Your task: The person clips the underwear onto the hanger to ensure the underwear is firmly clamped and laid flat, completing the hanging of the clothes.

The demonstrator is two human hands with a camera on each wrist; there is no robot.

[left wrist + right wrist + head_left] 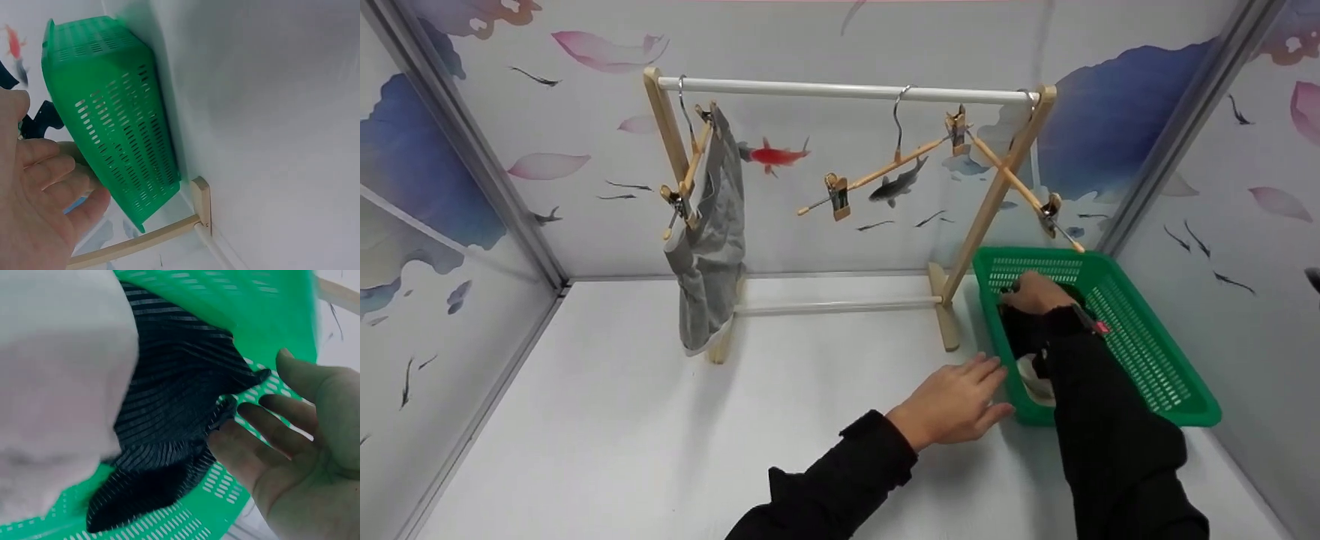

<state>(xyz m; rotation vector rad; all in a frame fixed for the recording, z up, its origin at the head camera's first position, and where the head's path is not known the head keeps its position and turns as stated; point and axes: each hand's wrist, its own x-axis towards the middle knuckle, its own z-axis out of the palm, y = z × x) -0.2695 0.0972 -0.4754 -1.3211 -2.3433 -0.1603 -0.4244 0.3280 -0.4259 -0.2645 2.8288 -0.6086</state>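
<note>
Inside the green basket (1140,352), the right hand (1035,294) reaches with loose, spread fingers for the dark striped garment (169,427), seemingly just touching it. Left hand (952,405) hovers flat and empty beside the basket's near wall. Pick-up stage: next, pinch the cloth.
</note>
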